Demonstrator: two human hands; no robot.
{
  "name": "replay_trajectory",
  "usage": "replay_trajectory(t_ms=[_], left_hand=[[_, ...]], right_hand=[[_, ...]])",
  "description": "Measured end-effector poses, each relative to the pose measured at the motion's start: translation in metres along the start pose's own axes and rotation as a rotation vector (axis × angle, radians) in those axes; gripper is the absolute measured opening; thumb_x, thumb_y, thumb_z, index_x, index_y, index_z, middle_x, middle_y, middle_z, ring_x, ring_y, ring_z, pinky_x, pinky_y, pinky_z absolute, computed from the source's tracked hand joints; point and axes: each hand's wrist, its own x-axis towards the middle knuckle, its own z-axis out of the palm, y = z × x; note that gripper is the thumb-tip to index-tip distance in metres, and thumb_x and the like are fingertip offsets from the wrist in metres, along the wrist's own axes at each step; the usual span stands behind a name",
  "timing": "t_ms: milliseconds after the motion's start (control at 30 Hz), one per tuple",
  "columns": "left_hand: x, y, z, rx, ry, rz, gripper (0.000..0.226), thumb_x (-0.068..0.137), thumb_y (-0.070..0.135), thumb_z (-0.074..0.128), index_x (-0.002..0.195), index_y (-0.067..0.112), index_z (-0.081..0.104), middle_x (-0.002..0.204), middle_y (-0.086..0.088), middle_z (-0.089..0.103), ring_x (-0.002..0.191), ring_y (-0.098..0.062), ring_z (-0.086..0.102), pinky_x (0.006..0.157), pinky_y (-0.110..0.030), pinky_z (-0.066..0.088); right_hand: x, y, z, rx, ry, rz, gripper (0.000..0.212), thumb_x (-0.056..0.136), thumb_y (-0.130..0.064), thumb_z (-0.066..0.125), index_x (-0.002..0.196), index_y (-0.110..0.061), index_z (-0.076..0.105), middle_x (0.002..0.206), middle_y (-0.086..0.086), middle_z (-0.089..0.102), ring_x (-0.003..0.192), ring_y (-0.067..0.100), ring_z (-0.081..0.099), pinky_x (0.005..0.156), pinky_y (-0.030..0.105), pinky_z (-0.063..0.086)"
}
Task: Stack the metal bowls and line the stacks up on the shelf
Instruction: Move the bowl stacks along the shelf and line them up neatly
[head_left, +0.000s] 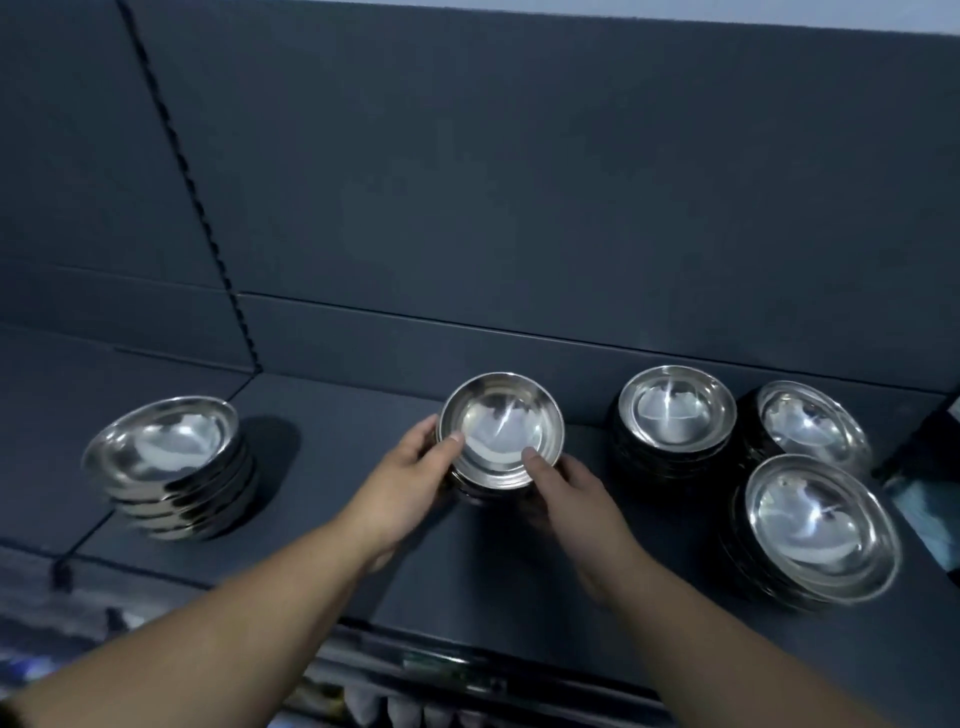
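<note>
Dark shelf (337, 415) bears left stack (171, 467), centre stack (501, 431), three right stacks (675, 415) (813, 428) (823, 530) of metal bowls

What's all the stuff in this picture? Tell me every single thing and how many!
left stack: 1, shiny silver bowls, alone on the left of the shelf
middle stack: 1, shiny silver bowls, centre of the shelf, between the hands
right stacks: 3, shiny silver bowls, bunched on the right, two behind and one in front
shelf: 1, dark grey, under all the bowls
back panel: 1, dark grey, behind the shelf
bluish thing: 1, at the right edge, too blurred to name
left hand: 1, grips the middle stack's left side, thumb over the rim
right hand: 1, grips its right side, thumb over the rim
</note>
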Motion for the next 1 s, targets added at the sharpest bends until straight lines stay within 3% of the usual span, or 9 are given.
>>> replay_trajectory(t_ms=[200,367,467,600,767,900,1000], left_hand=[[-0.038,-0.01,-0.035,0.02,0.12,-0.023,0.036,0.095,0.038,0.055,0.13,0.031,0.056,0.114,0.006,0.072,0.105,-0.009,0.068,0.107,-0.038,0.044],[-0.059,-0.012,-0.06,0.0,0.126,-0.059,0.035,0.098,0.032,0.052,0.132,0.027,0.054,0.115,0.004,0.071,0.097,-0.002,0.069,0.091,-0.023,0.052],[-0.063,-0.016,-0.079,-0.003,0.133,-0.074,0.033,0.098,0.03,0.051,0.131,0.026,0.054,0.112,0.007,0.072,0.096,0.0,0.069,0.094,-0.025,0.05],[-0.066,-0.02,-0.103,-0.004,0.103,-0.088,0.026,0.1,0.029,0.048,0.125,0.03,0.056,0.106,0.01,0.074,0.094,0.001,0.069,0.08,-0.019,0.053],[-0.064,-0.025,-0.131,0.006,0.076,-0.104,0.034,0.099,0.034,0.048,0.133,0.03,0.053,0.115,0.007,0.071,0.108,-0.009,0.067,0.101,-0.035,0.049],[-0.062,-0.023,-0.14,0.018,0.019,-0.088,0.032,0.1,0.032,0.048,0.131,0.032,0.054,0.117,0.008,0.071,0.105,-0.005,0.067,0.097,-0.027,0.051],[-0.061,-0.024,-0.146,0.086,-0.003,-0.08,0.037,0.093,0.044,0.055,0.13,0.041,0.053,0.12,0.013,0.069,0.113,-0.007,0.063,0.107,-0.036,0.044]], right_hand=[[-0.019,0.003,0.029,-0.032,-0.126,0.003,0.076,0.06,-0.074,0.064,0.121,-0.028,0.065,0.114,-0.01,0.072,0.107,0.011,0.067,0.096,0.04,0.055],[-0.033,0.004,0.055,-0.065,-0.167,0.035,0.046,0.084,-0.059,0.062,0.118,-0.028,0.065,0.108,-0.009,0.071,0.1,0.015,0.068,0.094,0.04,0.056],[-0.039,0.005,0.074,-0.073,-0.167,0.058,0.052,0.082,-0.062,0.062,0.121,-0.028,0.063,0.113,-0.007,0.07,0.102,0.015,0.067,0.093,0.038,0.057],[-0.046,0.004,0.098,-0.056,-0.157,0.094,0.059,0.083,-0.061,0.062,0.129,-0.024,0.058,0.123,-0.005,0.065,0.109,0.015,0.064,0.094,0.038,0.056],[-0.052,0.003,0.124,-0.068,-0.126,0.099,0.061,0.083,-0.06,0.062,0.132,-0.025,0.056,0.127,-0.005,0.063,0.111,0.015,0.063,0.092,0.035,0.056],[-0.052,0.006,0.134,-0.097,-0.073,0.093,0.064,0.079,-0.066,0.062,0.13,-0.027,0.057,0.126,-0.005,0.063,0.109,0.015,0.064,0.091,0.036,0.057],[-0.054,0.011,0.136,-0.128,-0.034,0.084,0.06,0.079,-0.068,0.06,0.124,-0.029,0.06,0.121,-0.007,0.065,0.107,0.013,0.064,0.094,0.039,0.056]])
